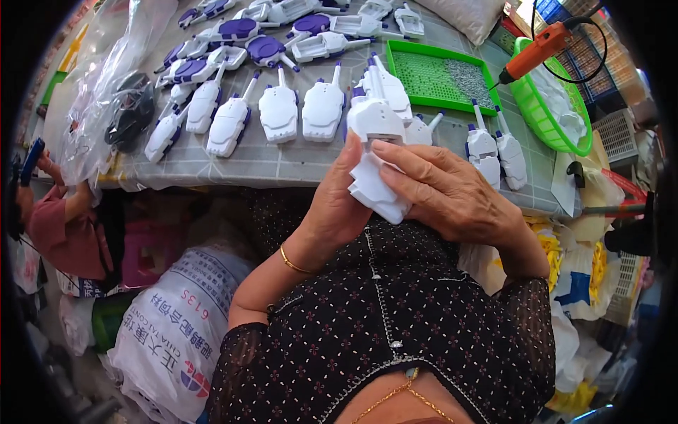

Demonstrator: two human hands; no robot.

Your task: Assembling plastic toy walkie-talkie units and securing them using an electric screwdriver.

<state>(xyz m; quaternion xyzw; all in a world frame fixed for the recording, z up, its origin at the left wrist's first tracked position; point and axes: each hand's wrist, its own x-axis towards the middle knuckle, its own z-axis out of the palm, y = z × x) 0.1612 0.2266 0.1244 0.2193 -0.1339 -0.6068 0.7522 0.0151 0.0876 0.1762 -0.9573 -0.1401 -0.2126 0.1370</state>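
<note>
My gold necklace (409, 385) is nearest, cut off at the pic's lower edge. White toy casing (376, 119) is up by the table's (282, 166) near edge, gripped btwn both hands: L hand (337, 189) has thumb along its side, most fingers hidden; R hand (452, 187) has fingers over a white piece (380, 194) at its lower end, so can't tell if joined. Casing behind (390, 90) partly blocked. Bits in green tray (420, 71) too tiny to ID. Co-worker's sleeve (67, 233) far L, blurry.

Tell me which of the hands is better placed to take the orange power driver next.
Probably the right hand: it is nearer the orange power driver. The left hand is farther away; both touch the white casing.
</note>
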